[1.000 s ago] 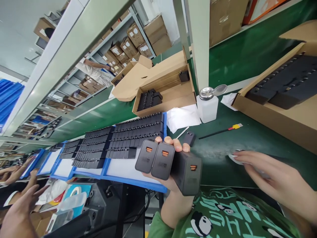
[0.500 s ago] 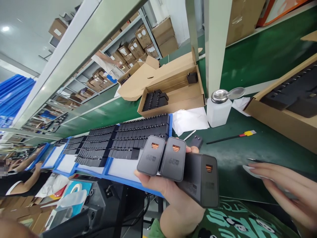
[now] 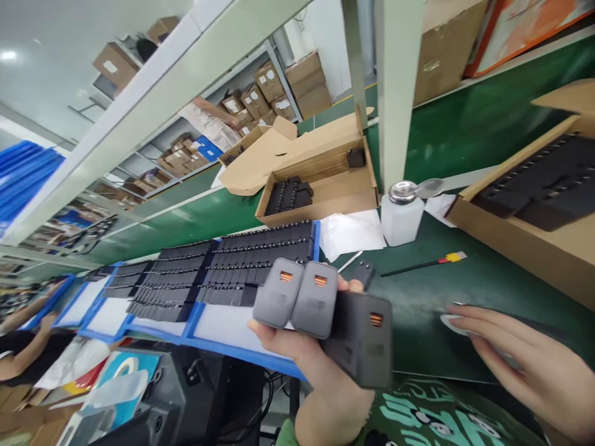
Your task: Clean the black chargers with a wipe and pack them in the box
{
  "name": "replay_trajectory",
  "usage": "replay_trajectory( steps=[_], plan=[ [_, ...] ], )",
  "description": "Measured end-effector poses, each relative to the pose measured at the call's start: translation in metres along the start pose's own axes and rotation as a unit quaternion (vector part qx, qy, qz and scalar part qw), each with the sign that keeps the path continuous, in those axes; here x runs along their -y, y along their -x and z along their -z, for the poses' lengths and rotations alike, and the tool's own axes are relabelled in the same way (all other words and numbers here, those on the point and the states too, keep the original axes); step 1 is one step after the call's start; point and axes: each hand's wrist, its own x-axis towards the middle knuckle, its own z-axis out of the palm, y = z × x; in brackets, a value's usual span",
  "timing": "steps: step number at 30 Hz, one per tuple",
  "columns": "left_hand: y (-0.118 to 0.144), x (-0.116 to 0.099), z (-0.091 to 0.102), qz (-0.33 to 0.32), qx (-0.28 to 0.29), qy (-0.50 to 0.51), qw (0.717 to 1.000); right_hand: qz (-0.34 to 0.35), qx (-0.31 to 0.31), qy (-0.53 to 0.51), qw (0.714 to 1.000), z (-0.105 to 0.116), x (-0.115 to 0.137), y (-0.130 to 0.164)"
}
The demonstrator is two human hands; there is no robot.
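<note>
My left hand (image 3: pixel 316 356) is closed around several dark grey power adapters, held above the bench with their orange-lined USB ports facing me. Two stand side by side, the left adapter (image 3: pixel 277 294) and the middle adapter (image 3: pixel 317 303); a third adapter (image 3: pixel 372 341) sits lower right, turned at an angle. At the right, my right hand (image 3: pixel 515 347) is held low over the green bench, fingers stretched out, gripping nothing that I can make out. A pale, nail-like shape shows at its fingertips. A dark thin object lies partly hidden behind that hand.
Blue trays (image 3: pixel 195 319) of adapters line the left. An open carton (image 3: pixel 325 204) and a white pump bottle (image 3: pixel 402 220) stand behind; a black cable with a yellow plug (image 3: pixel 453 257) lies nearby. Another carton (image 3: pixel 525 248) is at right. Another person's arm (image 3: pixel 39 341) is far left.
The view has shifted slightly, moving most things a little left in the picture. My left hand still holds the adapters, and my right hand keeps about the same pose.
</note>
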Motion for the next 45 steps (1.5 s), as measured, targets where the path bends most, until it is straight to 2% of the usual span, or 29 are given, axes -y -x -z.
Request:
replay_trajectory(
  steps=[2, 6, 11, 16, 20, 22, 24, 26, 27, 29, 31, 32, 33, 36, 39, 42, 45],
  plan=[
    [-0.002, 0.0, 0.003, 0.013, 0.008, 0.047, 0.999, 0.032, 0.017, 0.013, 0.999, 0.007, 0.003, -0.004],
    [-0.008, 0.002, 0.01, 0.04, 0.02, 0.087, 0.995, 0.006, 0.018, 0.01, 1.0, 0.014, 0.011, -0.009],
    [-0.011, 0.005, 0.014, 0.024, 0.026, 0.085, 0.996, 0.0, 0.019, -0.006, 1.0, 0.013, 0.012, -0.005],
    [-0.011, 0.011, 0.016, 0.027, 0.07, 0.04, 0.996, 0.002, 0.011, -0.014, 1.0, 0.009, 0.009, -0.003],
    [-0.016, 0.013, 0.019, 0.011, 0.058, 0.016, 0.998, -0.003, 0.012, -0.004, 1.0, 0.015, 0.011, -0.007],
    [-0.019, 0.01, 0.027, -0.008, 0.072, -0.037, 0.997, -0.01, 0.01, 0.003, 1.0, 0.022, 0.012, -0.008],
    [-0.021, 0.007, 0.041, -0.049, 0.103, -0.144, 0.983, -0.026, 0.004, 0.009, 1.0, 0.031, 0.012, -0.007],
    [-0.02, 0.007, 0.056, -0.083, 0.17, -0.289, 0.939, -0.053, -0.002, 0.013, 0.999, 0.038, 0.01, -0.005],
    [-0.018, 0.008, 0.062, -0.1, 0.224, -0.372, 0.895, -0.066, -0.003, 0.015, 0.998, 0.041, 0.009, -0.003],
    [-0.01, 0.012, 0.067, -0.146, 0.332, -0.519, 0.774, -0.088, -0.004, 0.016, 0.996, 0.047, 0.006, 0.001],
    [0.0, 0.021, 0.061, -0.208, 0.404, -0.603, 0.656, -0.097, -0.009, 0.019, 0.995, 0.05, 0.005, 0.003],
    [0.005, 0.026, 0.055, -0.234, 0.423, -0.621, 0.617, -0.098, -0.014, 0.021, 0.995, 0.052, 0.005, 0.003],
    [0.009, 0.031, 0.047, -0.258, 0.436, -0.627, 0.592, -0.099, -0.019, 0.023, 0.995, 0.053, 0.005, 0.003],
    [0.022, 0.046, 0.022, -0.308, 0.473, -0.609, 0.557, -0.105, -0.042, 0.037, 0.993, 0.059, 0.006, 0.003],
    [0.032, 0.063, 0.002, -0.334, 0.503, -0.576, 0.552, -0.118, -0.072, 0.056, 0.989, 0.069, 0.003, 0.007],
    [0.041, 0.092, -0.008, -0.316, 0.524, -0.576, 0.542, -0.155, -0.099, 0.083, 0.979, 0.083, -0.001, 0.017],
    [0.049, 0.127, -0.007, -0.276, 0.533, -0.595, 0.534, -0.198, -0.137, 0.117, 0.964, 0.096, -0.004, 0.028]
  ],
)
